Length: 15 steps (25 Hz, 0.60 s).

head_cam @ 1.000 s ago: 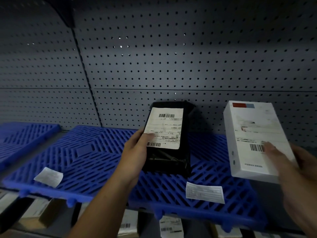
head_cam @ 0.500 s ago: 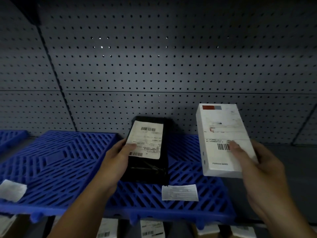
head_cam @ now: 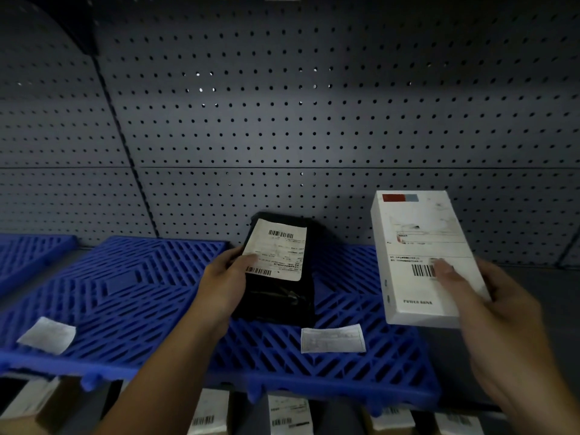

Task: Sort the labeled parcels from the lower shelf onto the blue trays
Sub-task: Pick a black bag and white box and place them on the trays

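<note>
Left hand (head_cam: 224, 282) grips black parcel (head_cam: 279, 274) on blue tray (head_cam: 125, 296); right hand (head_cam: 489, 312) holds white box (head_cam: 420, 255) beside it, unplaced; labeled parcels (head_cam: 290, 416) remain below hands.

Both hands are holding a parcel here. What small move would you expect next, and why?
Probably the left hand lets go of the black parcel, which already looks set on the blue tray behind a loose paper slip. The right hand holds the white box in the air near the tray's right end, so that likely follows.
</note>
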### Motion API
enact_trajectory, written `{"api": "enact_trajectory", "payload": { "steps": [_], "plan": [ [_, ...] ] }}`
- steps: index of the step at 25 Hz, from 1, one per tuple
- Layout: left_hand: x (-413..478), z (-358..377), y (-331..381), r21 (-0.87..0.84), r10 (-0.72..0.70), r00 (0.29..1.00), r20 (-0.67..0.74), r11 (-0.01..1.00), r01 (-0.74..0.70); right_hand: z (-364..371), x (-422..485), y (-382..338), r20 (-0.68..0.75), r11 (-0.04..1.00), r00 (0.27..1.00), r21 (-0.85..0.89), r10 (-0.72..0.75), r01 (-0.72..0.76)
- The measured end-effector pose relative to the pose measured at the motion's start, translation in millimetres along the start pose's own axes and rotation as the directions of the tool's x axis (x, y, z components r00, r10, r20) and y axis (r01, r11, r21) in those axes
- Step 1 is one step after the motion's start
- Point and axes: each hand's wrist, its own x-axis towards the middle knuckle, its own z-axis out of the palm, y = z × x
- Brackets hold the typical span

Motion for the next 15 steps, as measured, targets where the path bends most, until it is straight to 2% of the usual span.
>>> {"api": "enact_trajectory", "payload": {
  "steps": [4,7,9,11,13,15],
  "plan": [
    [8.0,6.3,-2.7,0.056,-0.009,1.0,-0.014,0.998,0.01,1.8,1.3,1.0,-0.02,1.0,1.0,-0.008,0.006,-0.007],
    [2.7,5.3,-6.0,0.293,0.189,0.98,-0.069,0.942,-0.161,-0.1,-0.8,-1.5,-0.032,0.999,0.999,-0.023,0.021,-0.022],
    [-16.5,-1.5,-11.2,0.428,0.454,0.889,-0.058,0.816,-0.389,-2.5,-2.3,-3.2,-0.024,0.999,0.999,-0.027,0.045,-0.046],
    [-47.6,-2.9,-19.8,0.519,0.689,0.717,0.108,0.576,-0.632,-3.6,-4.5,-4.4,-0.015,0.999,0.999,-0.011,0.048,-0.048],
    [-77.4,4.0,-31.0,0.543,0.723,0.607,0.331,0.38,-0.749,-2.6,-6.8,-8.3,0.017,0.998,0.998,-0.001,0.066,-0.066],
    [-97.2,14.8,-39.9,0.53,0.691,0.559,0.459,0.291,-0.796,-2.9,-5.8,-6.3,0.047,0.997,0.996,-0.005,0.072,-0.072]
  ]
}}
